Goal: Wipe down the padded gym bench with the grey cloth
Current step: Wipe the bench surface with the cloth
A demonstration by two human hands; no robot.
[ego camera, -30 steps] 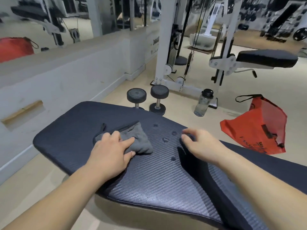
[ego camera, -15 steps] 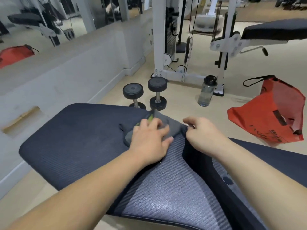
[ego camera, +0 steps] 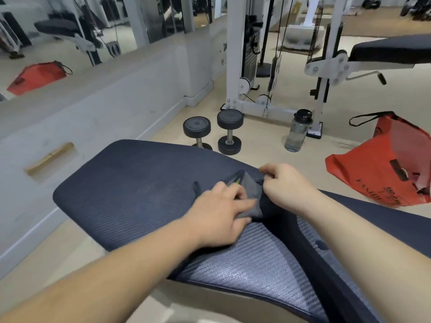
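Pressing grey cloth (ego camera: 251, 190) flat on padded gym bench (ego camera: 140, 183) — left hand (ego camera: 219, 217), fingers spread; right hand (ego camera: 286, 190) curled at cloth's edge — pinch unclear.

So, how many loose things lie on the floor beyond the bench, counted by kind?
Dumbbells: 2
Water bottle: 1
Red bag: 1 (its mirror reflection not counted)
Total: 4

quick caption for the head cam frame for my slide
Left hand presses the grey cloth onto the padded bench; right hand curls at the cloth's edge.
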